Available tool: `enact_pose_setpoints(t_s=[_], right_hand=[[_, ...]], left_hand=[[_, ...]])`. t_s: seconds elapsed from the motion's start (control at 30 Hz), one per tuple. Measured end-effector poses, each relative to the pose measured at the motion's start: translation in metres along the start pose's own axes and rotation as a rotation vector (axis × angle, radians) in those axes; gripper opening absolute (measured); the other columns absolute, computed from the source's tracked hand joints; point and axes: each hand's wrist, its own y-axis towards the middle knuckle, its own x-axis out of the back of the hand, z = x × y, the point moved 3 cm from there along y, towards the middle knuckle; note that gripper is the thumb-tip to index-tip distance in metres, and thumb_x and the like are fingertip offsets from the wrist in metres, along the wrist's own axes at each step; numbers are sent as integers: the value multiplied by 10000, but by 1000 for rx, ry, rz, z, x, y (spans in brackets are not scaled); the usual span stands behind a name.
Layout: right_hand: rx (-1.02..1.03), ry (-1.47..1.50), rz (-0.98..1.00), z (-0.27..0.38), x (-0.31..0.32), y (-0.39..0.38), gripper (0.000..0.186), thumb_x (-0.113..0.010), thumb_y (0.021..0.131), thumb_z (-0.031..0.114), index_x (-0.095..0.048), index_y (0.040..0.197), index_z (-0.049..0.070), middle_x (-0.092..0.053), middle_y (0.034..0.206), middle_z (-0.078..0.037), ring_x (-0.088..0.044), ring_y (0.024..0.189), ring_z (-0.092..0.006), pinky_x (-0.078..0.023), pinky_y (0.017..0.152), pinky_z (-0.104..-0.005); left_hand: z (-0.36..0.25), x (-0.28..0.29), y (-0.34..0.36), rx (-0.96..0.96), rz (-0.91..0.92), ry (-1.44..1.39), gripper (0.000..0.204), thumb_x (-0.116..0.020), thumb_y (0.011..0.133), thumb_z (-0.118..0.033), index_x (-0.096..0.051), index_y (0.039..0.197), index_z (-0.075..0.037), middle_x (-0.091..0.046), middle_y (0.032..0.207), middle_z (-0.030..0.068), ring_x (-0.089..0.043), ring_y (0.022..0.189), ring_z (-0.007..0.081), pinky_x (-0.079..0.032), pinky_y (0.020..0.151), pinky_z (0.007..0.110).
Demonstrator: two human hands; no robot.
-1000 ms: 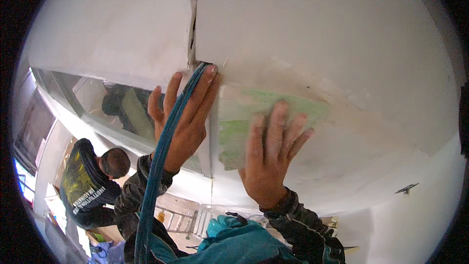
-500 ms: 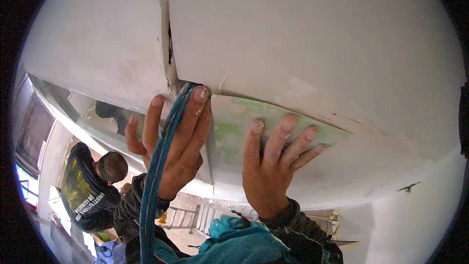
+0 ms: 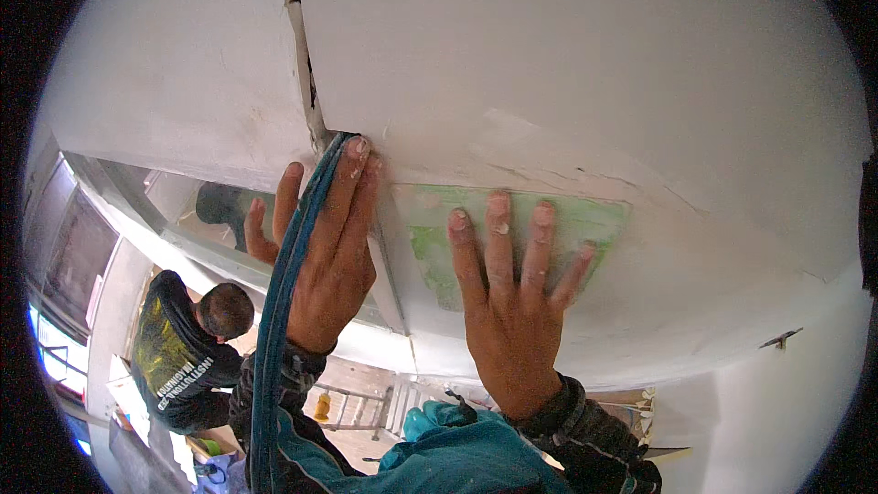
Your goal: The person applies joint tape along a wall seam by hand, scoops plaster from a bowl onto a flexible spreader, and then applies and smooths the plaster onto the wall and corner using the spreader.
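Observation:
My left hand [image 3: 325, 265], fingers apart and tips dusted white, touches a cracked white overhead board [image 3: 549, 55] beside its vertical seam [image 3: 302, 59]. A long teal doubled strap or cord [image 3: 279, 329] runs from that seam across the hand and downward. My right hand [image 3: 512, 320] lies with fingers spread on a green-smeared, pale panel piece [image 3: 430, 265] below the board's edge. A narrow joint separates this piece from the left hand. Left of the hands is an opening [image 3: 165, 201] with a dark shape inside, too unclear to name.
A crouching co-worker [image 3: 183, 357] in a dark top is at lower left, near a window [image 3: 55, 348] and cluttered boxes. Below are a metal ladder [image 3: 352, 407], teal fabric [image 3: 439, 448] and a white wall [image 3: 777, 421] with a small metal fitting [image 3: 780, 340].
The view has shifted, putting the seam and left hand further left. My right hand's fingers are more spread. The dark gap along the green piece's top edge looks narrower than half a second ago.

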Motion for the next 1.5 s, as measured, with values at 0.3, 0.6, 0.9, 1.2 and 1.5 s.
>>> enact_pose_setpoints(t_s=[0.3, 0.6, 0.9, 1.2, 1.5], right_hand=[[27, 171, 118, -26, 25, -65, 633, -521, 951, 277, -369, 1548, 134, -242, 1645, -201, -238, 1493, -463, -120, 1152, -734], [-370, 616, -306, -102, 21, -62, 905, -426, 766, -21, -95, 1609, 3, -107, 1662, -262, -67, 1543, -439, -80, 1249, -531], [-234, 592, -156, 16, -14, -3, 878, -586, 809, 76, -149, 1544, -121, -96, 1595, -406, -116, 1445, -641, -214, 1030, -818], [-2, 905, -113, 77, -6, 17, 885, -664, 818, 148, -211, 1524, -133, -152, 1575, -410, -228, 1435, -603, -302, 1086, -726], [-718, 2061, -354, -99, -69, -149, 362, -692, 861, 131, -492, 1138, 13, -593, 1053, -127, -583, 1083, -287, -495, 941, -425]], left_hand=[[-12, -10, -8, 35, -54, -52, 744, -595, 773, -49, -482, 1502, -146, -372, 1617, -11, -355, 1440, 316, -174, 1179, 519], [-31, -40, -26, 28, -80, -381, 735, -551, 785, -29, -431, 1509, -64, -352, 1611, 139, -324, 1461, 379, -201, 1176, 555], [-44, -65, -119, 357, -425, -707, 472, -551, 967, -188, -489, 1403, -16, -456, 1473, 218, -381, 1398, 405, -263, 1161, 543], [-62, -65, -149, 931, -276, -870, 503, -594, 975, -302, -509, 1356, 15, -543, 1358, 195, -503, 1262, 350, -382, 1077, 486], [-176, -80, -190, 552, 129, -1472, 453, -551, 968, -369, -624, 1131, 47, -669, 1078, 195, -626, 991, 313, -474, 913, 404]])
